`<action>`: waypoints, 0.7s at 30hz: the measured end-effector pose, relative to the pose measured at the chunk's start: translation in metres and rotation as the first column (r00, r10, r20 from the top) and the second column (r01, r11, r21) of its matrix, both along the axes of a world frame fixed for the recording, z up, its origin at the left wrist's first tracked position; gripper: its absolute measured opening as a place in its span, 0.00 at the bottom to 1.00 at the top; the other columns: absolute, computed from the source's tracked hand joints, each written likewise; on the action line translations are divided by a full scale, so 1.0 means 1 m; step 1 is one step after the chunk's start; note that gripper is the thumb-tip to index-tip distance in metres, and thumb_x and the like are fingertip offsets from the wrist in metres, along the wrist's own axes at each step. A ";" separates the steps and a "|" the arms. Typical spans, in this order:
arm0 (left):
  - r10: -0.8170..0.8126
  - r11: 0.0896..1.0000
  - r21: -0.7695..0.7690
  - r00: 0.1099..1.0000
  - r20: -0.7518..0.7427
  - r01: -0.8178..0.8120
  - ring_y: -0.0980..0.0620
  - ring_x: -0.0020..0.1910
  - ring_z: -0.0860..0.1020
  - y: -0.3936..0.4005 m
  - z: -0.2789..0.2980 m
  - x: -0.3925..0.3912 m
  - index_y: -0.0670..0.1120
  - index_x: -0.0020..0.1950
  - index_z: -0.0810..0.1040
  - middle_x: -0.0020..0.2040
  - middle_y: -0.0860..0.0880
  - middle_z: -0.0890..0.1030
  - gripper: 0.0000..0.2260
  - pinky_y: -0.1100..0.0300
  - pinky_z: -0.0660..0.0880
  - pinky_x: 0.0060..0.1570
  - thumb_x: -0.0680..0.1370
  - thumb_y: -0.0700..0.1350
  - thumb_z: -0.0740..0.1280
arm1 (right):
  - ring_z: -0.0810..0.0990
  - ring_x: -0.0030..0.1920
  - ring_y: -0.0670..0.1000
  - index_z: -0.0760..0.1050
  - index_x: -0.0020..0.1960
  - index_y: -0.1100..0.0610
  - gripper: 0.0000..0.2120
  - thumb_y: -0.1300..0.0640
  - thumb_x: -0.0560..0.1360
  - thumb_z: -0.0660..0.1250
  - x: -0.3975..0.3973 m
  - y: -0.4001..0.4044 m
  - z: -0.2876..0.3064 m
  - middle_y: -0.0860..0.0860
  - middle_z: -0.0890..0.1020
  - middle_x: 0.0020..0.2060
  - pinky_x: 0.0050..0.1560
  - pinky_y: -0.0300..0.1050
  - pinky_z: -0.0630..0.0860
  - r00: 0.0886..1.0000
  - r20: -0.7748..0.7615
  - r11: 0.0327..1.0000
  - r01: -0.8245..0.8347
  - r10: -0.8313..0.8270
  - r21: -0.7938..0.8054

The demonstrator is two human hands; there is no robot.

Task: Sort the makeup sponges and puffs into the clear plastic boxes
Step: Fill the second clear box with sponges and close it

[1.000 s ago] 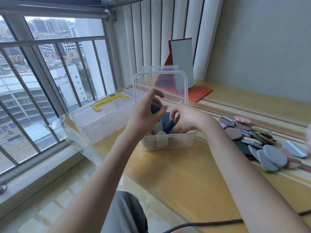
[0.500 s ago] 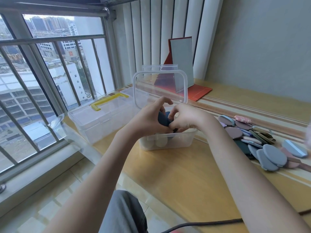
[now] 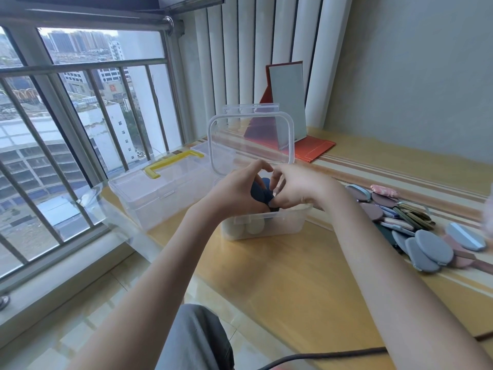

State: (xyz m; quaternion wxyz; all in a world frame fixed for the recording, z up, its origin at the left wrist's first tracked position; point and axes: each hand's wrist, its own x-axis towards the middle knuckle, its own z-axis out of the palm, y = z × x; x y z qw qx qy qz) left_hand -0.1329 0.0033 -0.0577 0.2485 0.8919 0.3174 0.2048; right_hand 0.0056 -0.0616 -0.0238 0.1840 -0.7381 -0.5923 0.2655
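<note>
Head view: left hand [image 3: 234, 189] and right hand [image 3: 296, 186] close together over the open clear box [image 3: 266, 225] on the worktop [image 3: 280, 276], both grips apparently pinching a dark blue sponge [image 3: 260, 192] between them. Loose puffs [image 3: 426, 244] lie well right.

On the wooden bench [image 3: 280, 284], centre: small clear plastic box [image 3: 280, 225], lid up behind, pale round sponges [image 3: 254, 227] inside at its left end. Directly above it, left hand [image 3: 234, 190] and right hand [image 3: 298, 188] together, dark blue sponge [image 3: 260, 192] between them. Left of that box, nearer the window: larger clear plastic case with yellow handle [image 3: 160, 188]. Behind: red-framed standing mirror [image 3: 286, 102]. Right: heap of flat oval puffs [image 3: 416, 225], well apart from the box.
</note>
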 end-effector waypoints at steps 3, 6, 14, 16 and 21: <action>0.012 1.000 -0.001 1.000 0.012 -0.012 0.50 0.50 0.76 -0.001 0.000 0.000 0.50 0.64 0.69 0.49 0.53 0.78 0.29 0.55 0.75 0.51 0.66 0.45 0.76 | 0.81 0.45 0.48 0.78 0.52 0.54 0.07 0.58 0.75 0.70 -0.001 -0.002 0.009 0.51 0.80 0.46 0.41 0.41 0.80 0.990 -0.138 1.000 -0.011 0.014 0.026; 0.031 0.999 0.022 1.000 0.003 -0.031 0.47 0.50 0.77 0.000 -0.001 0.001 0.48 0.62 0.69 0.50 0.49 0.79 0.28 0.50 0.76 0.51 0.65 0.45 0.76 | 0.78 0.46 0.46 0.79 0.57 0.52 0.12 0.52 0.74 0.71 -0.007 -0.003 0.010 0.44 0.78 0.43 0.40 0.38 0.75 0.991 -0.107 0.996 -0.080 0.084 0.045; 0.072 0.996 0.050 0.996 -0.054 -0.070 0.48 0.49 0.77 0.001 -0.002 0.003 0.48 0.61 0.71 0.51 0.50 0.80 0.27 0.52 0.75 0.49 0.65 0.48 0.76 | 0.79 0.41 0.42 0.83 0.48 0.55 0.08 0.58 0.69 0.74 -0.007 0.000 -0.002 0.45 0.82 0.39 0.37 0.35 0.70 0.967 -0.255 0.992 0.007 0.025 0.123; 0.074 0.997 0.037 0.996 -0.047 -0.072 0.48 0.51 0.77 0.000 -0.002 0.003 0.48 0.62 0.71 0.52 0.50 0.80 0.28 0.54 0.74 0.49 0.65 0.47 0.76 | 0.79 0.39 0.43 0.83 0.46 0.56 0.07 0.59 0.68 0.73 -0.008 0.003 -0.004 0.47 0.84 0.39 0.37 0.35 0.70 0.949 -0.314 0.992 0.043 -0.004 0.116; 0.081 0.997 0.006 0.997 -0.018 -0.081 0.50 0.47 0.76 0.000 0.001 0.000 0.47 0.59 0.71 0.46 0.52 0.78 0.26 0.57 0.72 0.44 0.65 0.46 0.77 | 0.74 0.36 0.48 0.77 0.37 0.58 0.04 0.64 0.69 0.70 -0.002 0.003 -0.005 0.51 0.78 0.35 0.40 0.40 0.74 0.894 -0.448 0.987 0.073 0.000 0.145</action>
